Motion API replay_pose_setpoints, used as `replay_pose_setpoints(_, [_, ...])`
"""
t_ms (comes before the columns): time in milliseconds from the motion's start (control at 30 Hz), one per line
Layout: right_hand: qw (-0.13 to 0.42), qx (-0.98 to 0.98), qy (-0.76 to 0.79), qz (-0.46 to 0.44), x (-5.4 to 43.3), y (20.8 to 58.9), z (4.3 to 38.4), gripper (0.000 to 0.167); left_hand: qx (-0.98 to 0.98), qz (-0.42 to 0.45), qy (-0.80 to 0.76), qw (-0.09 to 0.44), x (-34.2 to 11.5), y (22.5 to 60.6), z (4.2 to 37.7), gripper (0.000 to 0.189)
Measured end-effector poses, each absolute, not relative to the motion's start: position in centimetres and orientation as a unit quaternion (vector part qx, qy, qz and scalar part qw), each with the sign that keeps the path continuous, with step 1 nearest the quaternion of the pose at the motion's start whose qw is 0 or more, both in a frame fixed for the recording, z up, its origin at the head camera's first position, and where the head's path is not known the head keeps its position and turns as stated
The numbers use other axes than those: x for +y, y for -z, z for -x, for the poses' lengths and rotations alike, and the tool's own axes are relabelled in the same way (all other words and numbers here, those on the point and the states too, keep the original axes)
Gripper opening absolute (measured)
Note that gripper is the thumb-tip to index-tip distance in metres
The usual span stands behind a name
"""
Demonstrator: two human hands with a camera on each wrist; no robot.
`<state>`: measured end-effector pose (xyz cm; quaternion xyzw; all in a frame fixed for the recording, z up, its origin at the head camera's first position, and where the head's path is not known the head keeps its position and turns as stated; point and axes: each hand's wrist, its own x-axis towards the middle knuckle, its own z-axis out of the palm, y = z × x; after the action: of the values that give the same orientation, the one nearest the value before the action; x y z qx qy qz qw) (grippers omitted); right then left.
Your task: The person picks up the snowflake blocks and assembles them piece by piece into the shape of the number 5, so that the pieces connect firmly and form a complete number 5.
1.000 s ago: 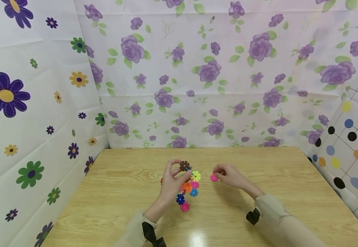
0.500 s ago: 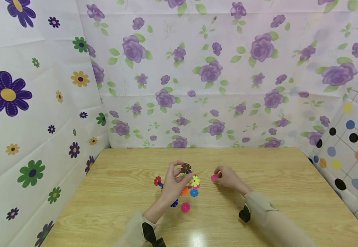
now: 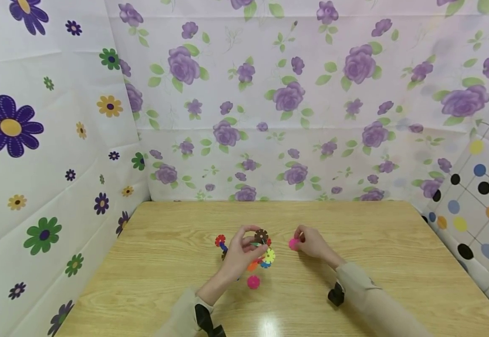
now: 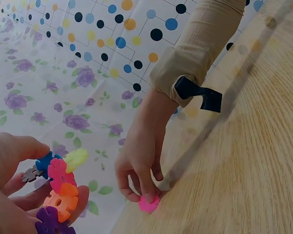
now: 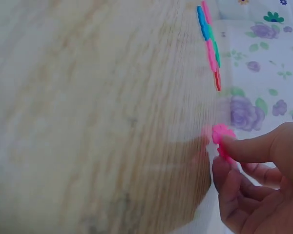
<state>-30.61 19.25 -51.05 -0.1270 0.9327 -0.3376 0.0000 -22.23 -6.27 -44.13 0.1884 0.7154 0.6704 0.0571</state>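
Note:
My left hand (image 3: 240, 255) holds a cluster of flower-shaped interlocking discs between thumb and fingers. In the head view its brown disc (image 3: 261, 236), yellow disc (image 3: 269, 256) and red disc (image 3: 220, 240) show around the hand; the middle is hidden by the fingers. A purple disc (image 4: 52, 220), an orange disc (image 4: 61, 201) and a pink one join in a row in the left wrist view. To the right, my right hand (image 3: 315, 244) pinches a single pink disc (image 5: 222, 135) between thumb and fingertips, close over the tabletop and apart from the cluster.
Another pink disc (image 3: 253, 282) lies on the wooden table (image 3: 177, 290) below the left hand. Several loose discs, including a blue disc (image 5: 202, 22) and a red disc (image 5: 217, 80), lie flat in the right wrist view. A flowered cloth (image 3: 269, 154) hangs behind the table.
The cluster has turned in my left hand, which shifts slightly right; its red disc has come into view on the left. My right forearm moved a little left, still with the pink disc.

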Motion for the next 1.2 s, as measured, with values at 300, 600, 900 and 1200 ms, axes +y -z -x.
replay_pose_setpoints(300, [-0.010, 0.902, 0.408, 0.140, 19.9, 50.2, 29.8, 0.012, 0.717, -0.189, -0.667, 0.075, -5.8, 44.2, 22.2, 0.046])
replay_pose_setpoints(600, [-0.025, 0.879, 0.449, 0.160, 19.9, 48.5, 28.9, 0.011, 0.727, -0.193, -0.653, 0.090, -5.3, 44.4, 22.2, 0.046])
replay_pose_setpoints(900, [-0.020, 0.846, 0.493, 0.202, 19.8, 47.5, 27.5, 0.009, 0.732, -0.211, -0.640, 0.096, -5.2, 44.8, 21.9, 0.045])
replay_pose_setpoints(1200, [-0.008, 0.813, 0.518, 0.266, 19.2, 45.4, 26.0, 0.009, 0.738, -0.220, -0.624, 0.130, -5.2, 44.6, 21.6, 0.049])
